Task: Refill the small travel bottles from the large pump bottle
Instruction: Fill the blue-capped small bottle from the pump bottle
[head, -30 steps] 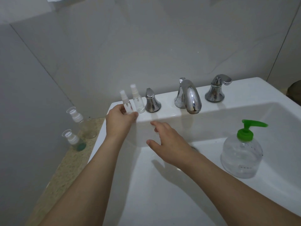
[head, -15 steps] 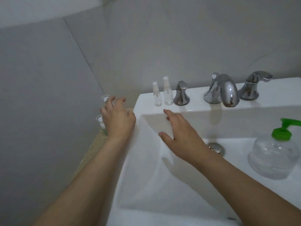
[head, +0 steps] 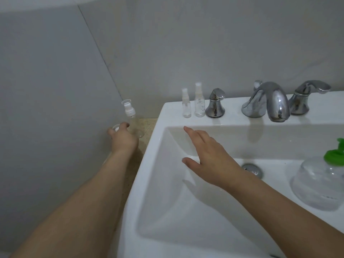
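Observation:
A large clear pump bottle [head: 319,185] with a green pump head [head: 334,155] stands in the white sink [head: 143,174] at the right. Two small clear spray bottles [head: 186,107] [head: 199,104] stand upright on the sink's back ledge. On the speckled counter left of the sink, a travel bottle with a white pump cap [head: 130,113] stands by the wall. My left hand [head: 122,140] curls round a second, nearer travel bottle; only its clear cap rim [head: 115,127] shows. My right hand [head: 206,155] hovers open over the basin, holding nothing.
A chrome faucet [head: 270,101] with two handles [head: 215,105] [head: 305,97] lines the back ledge. The drain [head: 252,169] sits under my right forearm. Grey wall tiles close in on the left and behind; the counter strip [head: 147,127] is narrow.
My left hand let go of the spray bottle on the ledge, moved left and down to the counter, and closed round the nearer travel bottle. The view swung left.

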